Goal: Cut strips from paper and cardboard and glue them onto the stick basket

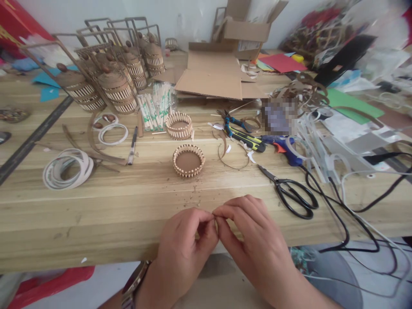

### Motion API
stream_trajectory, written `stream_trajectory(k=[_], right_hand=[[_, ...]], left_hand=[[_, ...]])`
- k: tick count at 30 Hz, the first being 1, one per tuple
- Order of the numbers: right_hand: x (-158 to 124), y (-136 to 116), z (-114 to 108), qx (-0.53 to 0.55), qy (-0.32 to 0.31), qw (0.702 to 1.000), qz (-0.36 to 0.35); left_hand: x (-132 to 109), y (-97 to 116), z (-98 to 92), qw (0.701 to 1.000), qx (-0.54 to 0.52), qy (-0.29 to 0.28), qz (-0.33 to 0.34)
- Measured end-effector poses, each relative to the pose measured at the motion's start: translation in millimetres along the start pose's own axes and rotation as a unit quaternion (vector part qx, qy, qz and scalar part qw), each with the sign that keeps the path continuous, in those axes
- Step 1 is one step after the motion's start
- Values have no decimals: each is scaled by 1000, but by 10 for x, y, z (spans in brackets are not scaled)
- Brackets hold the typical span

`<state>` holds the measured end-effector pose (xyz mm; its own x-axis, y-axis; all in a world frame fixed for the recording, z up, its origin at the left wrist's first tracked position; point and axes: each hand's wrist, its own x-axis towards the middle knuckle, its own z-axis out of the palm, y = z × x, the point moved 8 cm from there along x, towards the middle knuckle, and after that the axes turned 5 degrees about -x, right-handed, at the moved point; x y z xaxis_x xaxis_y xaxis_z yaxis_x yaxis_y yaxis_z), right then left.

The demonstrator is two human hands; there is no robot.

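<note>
At the table's front edge, my left hand (189, 236) and my right hand (252, 231) meet with their fingertips pinched together. Whatever lies between the fingertips is too small or hidden to make out. Just beyond them stands a round basket (189, 159) with a brown base and a rim of short pale sticks. A second, similar basket (179, 125) sits a little farther back. Small brown crumbs are scattered on the wood between the nearer basket and my hands. Right of my right hand lie black-handled scissors (294, 195), blades pointing away to the left.
Tape rolls (68, 168) and a slim cutter (132, 146) lie to the left. Lantern-like stick baskets (117, 90) crowd the back left. Pliers (236, 122), a yellow-black knife (246, 138), a blue glue gun (289, 150) and cables (334, 219) occupy the right. Cardboard (212, 75) lies behind.
</note>
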<state>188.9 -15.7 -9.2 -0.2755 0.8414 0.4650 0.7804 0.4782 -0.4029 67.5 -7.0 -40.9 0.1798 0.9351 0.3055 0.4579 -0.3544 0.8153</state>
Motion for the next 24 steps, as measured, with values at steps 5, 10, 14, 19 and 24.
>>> stream_trajectory(k=[5,10,14,19,24], right_hand=[[-10,-1,-9,13,18,1000,8],[7,35,-5,43,14,999,30],[31,103,51,90,-21,993,67],[40,130,45,111,-19,990,82],[60,149,59,104,-10,989,100]], left_hand=[[2,-45,-10,998,-33,4,-46],[57,-9,-53,997,-49,17,-64],[83,7,-73,997,-40,22,-58],[96,61,-104,999,-16,42,-8],[33,41,-93,998,-42,55,3]])
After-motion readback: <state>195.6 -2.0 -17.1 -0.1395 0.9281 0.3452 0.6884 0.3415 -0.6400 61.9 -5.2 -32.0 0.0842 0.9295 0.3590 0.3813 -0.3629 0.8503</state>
